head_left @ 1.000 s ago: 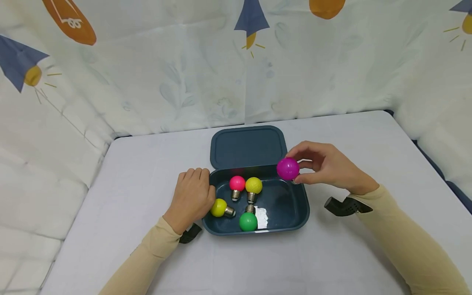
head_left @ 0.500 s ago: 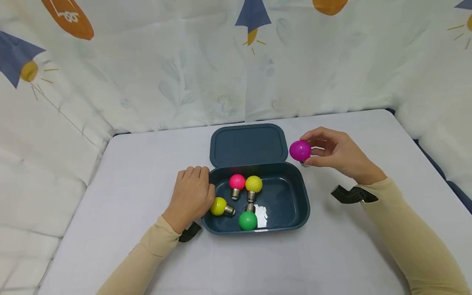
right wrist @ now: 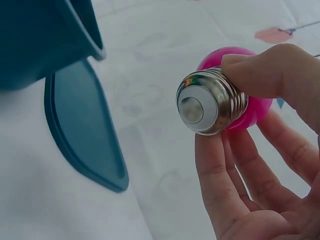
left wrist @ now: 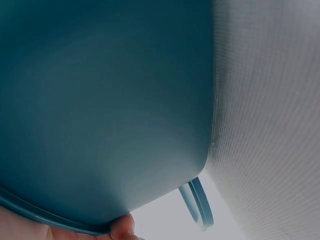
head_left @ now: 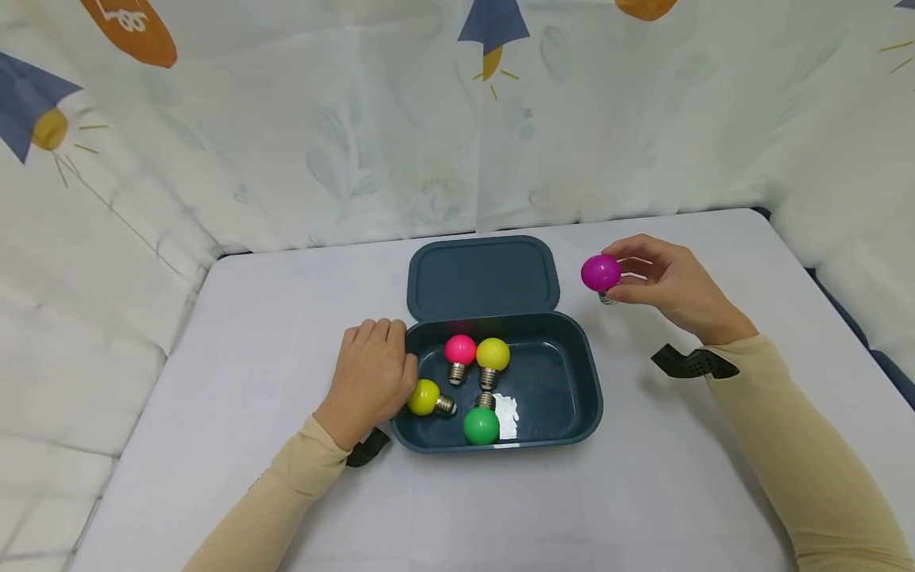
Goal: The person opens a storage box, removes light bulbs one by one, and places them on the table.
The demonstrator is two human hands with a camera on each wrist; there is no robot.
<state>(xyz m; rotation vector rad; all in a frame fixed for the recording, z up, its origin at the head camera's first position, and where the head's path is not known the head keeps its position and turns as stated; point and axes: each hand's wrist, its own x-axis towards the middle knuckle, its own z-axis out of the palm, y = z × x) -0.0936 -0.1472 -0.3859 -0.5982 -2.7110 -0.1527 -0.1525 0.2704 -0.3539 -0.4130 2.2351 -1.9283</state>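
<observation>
My right hand (head_left: 661, 282) pinches a magenta light bulb (head_left: 600, 272) between thumb and fingers, to the right of the lid. In the right wrist view the bulb's metal screw base (right wrist: 205, 102) points toward the camera. With curled fingers my left hand (head_left: 372, 381) grips the left rim of a dark blue box (head_left: 550, 389). Inside the box lie a pink bulb (head_left: 460, 349), a yellow bulb (head_left: 493, 354), another yellow bulb (head_left: 424, 397) near the left hand, and a green bulb (head_left: 482, 427). The box's outer wall (left wrist: 110, 100) fills most of the left wrist view.
Behind the box lies its flat dark blue lid (head_left: 482, 278), close against the back rim. A white cloth covers the table (head_left: 300, 290). Pale patterned curtains (head_left: 343, 119) enclose the back and sides.
My right hand has carried the magenta bulb from over the box's back right corner, rightward and away from me, past the lid. My left hand stays on the rim.
</observation>
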